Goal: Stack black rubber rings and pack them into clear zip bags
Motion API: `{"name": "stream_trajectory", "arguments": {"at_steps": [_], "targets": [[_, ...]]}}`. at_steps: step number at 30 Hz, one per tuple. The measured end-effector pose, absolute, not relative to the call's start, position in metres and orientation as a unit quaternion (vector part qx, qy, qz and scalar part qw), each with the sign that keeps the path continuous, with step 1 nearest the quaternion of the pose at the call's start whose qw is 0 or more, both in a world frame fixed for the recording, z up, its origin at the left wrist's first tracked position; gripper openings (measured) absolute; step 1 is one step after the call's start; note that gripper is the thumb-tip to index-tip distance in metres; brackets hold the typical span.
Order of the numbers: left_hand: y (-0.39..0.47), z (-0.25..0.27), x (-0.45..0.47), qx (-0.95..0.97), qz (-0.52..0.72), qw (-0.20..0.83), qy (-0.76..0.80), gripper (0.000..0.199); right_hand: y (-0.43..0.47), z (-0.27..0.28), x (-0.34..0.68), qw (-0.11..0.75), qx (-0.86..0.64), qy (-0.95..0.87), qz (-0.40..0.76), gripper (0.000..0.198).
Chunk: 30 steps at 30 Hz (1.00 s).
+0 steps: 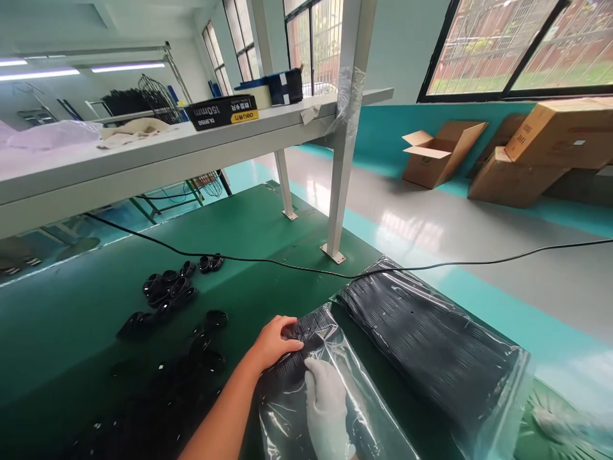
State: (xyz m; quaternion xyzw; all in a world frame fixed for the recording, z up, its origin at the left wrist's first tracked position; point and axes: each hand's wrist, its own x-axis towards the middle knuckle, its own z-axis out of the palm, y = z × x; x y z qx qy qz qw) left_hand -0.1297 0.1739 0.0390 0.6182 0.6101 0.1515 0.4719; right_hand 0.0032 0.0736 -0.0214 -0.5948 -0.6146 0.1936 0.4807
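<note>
A clear plastic bag (364,402) with black ribbed pieces (311,329) at its far end lies in front of me on the green surface. My left hand (278,342), bare, grips the far left part of this bag, thumb and fingers closed around its edge. In a white glove, my right hand (328,402) rests at the middle of the bag with its fingers curled together. Whether the glove is inside the plastic or on top of it, I cannot tell. To the right lies a filled clear bag (426,345) of black ribbed pieces.
Loose black glossy parts (170,287) are scattered on the left of the green surface (239,223). A black cable (268,260) runs across, over the filled bag's far end. A white shelf (167,150) on posts (342,160) stands above, bearing a black box (223,112). Cardboard boxes (440,153) sit by the wall.
</note>
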Motion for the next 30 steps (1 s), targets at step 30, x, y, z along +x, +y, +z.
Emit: {"name": "stream_trajectory", "arguments": {"at_steps": [30], "targets": [[0.168, 0.041, -0.109, 0.622, 0.119, 0.355, 0.687, 0.042, 0.064, -0.041, -0.011, 0.504, -0.57, -0.617, 0.198, 0.034]]}}
